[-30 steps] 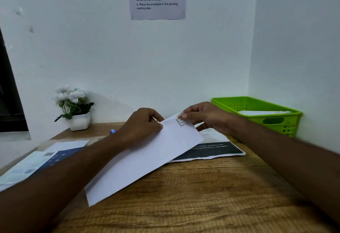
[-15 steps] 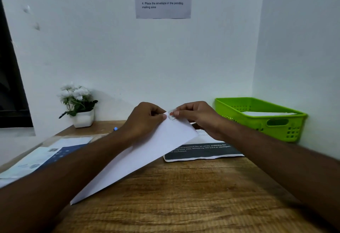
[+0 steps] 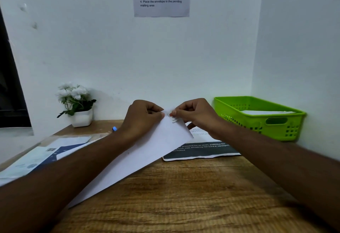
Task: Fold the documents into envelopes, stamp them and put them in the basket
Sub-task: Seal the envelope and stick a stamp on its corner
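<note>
Pinching a small stamp [image 3: 172,117] at the far corner of a white envelope [image 3: 147,155], the right hand [image 3: 195,115] worked opposite the left hand [image 3: 141,116], whose curled fingers gripped that same corner; stamping appeared to be the step in hand; the envelope slanted from both grips down across the wooden table [image 3: 184,196], over 1 printed sheet [image 3: 202,150]; the next move likely called for pressing the stamp flat, then carrying the envelope right to the green basket [image 3: 244,122], where 1 envelope already lay.

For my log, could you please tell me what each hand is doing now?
Left hand: grips the envelope.
Right hand: pinches the stamp.
</note>
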Demonstrator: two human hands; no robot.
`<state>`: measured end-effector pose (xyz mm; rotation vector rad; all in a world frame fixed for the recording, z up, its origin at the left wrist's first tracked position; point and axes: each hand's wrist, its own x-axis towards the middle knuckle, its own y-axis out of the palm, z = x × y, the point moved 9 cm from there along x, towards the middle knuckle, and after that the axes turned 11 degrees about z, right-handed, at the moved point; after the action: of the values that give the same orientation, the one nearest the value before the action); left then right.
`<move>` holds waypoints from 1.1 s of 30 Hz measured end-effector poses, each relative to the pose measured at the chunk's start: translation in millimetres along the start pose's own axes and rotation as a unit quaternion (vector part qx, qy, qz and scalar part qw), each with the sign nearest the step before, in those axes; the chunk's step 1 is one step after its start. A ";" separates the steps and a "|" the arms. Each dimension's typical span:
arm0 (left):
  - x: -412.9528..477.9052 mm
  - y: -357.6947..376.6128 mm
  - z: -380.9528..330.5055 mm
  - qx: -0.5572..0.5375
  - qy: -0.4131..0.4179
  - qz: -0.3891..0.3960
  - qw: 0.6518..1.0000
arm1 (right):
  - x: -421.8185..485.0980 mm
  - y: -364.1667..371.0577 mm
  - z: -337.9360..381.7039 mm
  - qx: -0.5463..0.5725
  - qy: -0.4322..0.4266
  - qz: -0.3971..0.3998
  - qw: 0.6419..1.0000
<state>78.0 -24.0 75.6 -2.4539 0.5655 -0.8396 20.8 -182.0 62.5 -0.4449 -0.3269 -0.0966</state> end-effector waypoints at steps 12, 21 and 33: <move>-4.5 0.5 2.6 0.009 0.003 -0.020 1.000 | -2.6 4.6 1.1 -0.033 -0.003 -0.030 0.999; -3.8 0.6 2.1 0.026 0.010 -0.023 0.999 | -4.0 5.8 1.3 -0.055 0.007 -0.045 0.997; -2.6 1.2 -2.0 0.078 0.048 -0.024 0.995 | -7.3 4.1 -1.7 -0.052 0.044 -0.060 0.996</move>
<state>74.5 -24.2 75.2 -2.3030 0.4588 -0.9883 15.0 -178.9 56.9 -0.5217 -0.2632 -0.2508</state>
